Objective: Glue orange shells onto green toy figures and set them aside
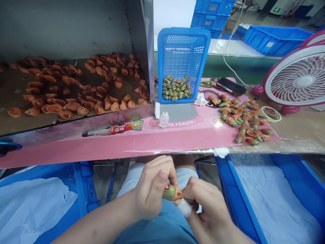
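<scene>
Left hand (154, 187) and right hand (210, 207) pinch a small, rounded green-and-orange moulded piece (170, 192), likely light, stiff, best held endwise.

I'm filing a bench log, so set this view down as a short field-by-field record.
Left hand: gripping the green-and-orange piece at its green end
Right hand: at the orange end, white wrap on thumb
Blue basket: open side facing camera, green pieces low inside
Squeeze bottle: upright, in front of basket
Orange pieces: spread in grey-walled enclosure, left
Two-tone pieces: clustered right of basket
Fan: far right
</scene>
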### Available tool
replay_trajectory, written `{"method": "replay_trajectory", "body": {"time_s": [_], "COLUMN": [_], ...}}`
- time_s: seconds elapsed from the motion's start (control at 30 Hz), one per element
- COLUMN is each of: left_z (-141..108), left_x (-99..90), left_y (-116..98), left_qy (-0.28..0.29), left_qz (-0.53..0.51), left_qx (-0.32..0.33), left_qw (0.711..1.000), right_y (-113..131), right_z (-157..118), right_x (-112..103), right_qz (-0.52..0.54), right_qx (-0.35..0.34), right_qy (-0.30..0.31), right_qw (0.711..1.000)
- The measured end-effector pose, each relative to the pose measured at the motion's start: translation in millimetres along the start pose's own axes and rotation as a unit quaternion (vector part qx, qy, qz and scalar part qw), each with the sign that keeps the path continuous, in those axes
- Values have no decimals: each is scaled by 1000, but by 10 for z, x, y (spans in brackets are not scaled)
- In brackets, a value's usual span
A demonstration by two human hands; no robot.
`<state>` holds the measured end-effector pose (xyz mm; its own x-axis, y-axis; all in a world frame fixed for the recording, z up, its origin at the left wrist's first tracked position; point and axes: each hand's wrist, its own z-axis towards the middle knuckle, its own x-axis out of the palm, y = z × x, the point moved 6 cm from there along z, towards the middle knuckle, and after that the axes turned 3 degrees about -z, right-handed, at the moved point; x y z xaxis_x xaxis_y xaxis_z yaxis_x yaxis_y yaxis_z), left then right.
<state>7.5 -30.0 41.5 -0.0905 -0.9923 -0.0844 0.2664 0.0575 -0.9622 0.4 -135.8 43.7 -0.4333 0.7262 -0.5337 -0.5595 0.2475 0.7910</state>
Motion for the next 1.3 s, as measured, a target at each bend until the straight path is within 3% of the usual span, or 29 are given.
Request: {"method": "replay_trajectory", "body": {"time_s": [0.13,0.4,0.63,0.8,0.87,0.97,1.03,1.13,1.3], "left_z": [-6,33,30,-8,-17,-30,-48,-69,-66], "left_x": [-13,-27,-53,-1,5,5,-14,-41,-27], "left_y": [90,409,532,540,535,536,528,481,378], "left_qy": [-6,-39,-63,-81,-112,-174,-219,-236,-161], "left_qz": [-14,-60,-84,-217,-257,-313,-325,-282,-199], "left_qx": [-41,-173,-197,-219,-229,-255,-260,-242,-189], "left_qw": [999,982,975,948,932,898,883,898,948], "right_y": [-49,-329,-453,-563,-574,-450,-346,-296,-305], "right_z": [14,27,112,241,261,235,211,197,196], "right_x": [17,138,160,103,25,-68,-26,50,81], "right_qz": [17,75,147,202,160,8,-84,-143,-137], "right_qx": [25,159,192,196,174,65,-9,-48,-43], "right_qy": [-2,1,5,15,-54,-173,-189,-182,-176], "right_qw": [1000,984,970,960,970,983,978,972,974]}}
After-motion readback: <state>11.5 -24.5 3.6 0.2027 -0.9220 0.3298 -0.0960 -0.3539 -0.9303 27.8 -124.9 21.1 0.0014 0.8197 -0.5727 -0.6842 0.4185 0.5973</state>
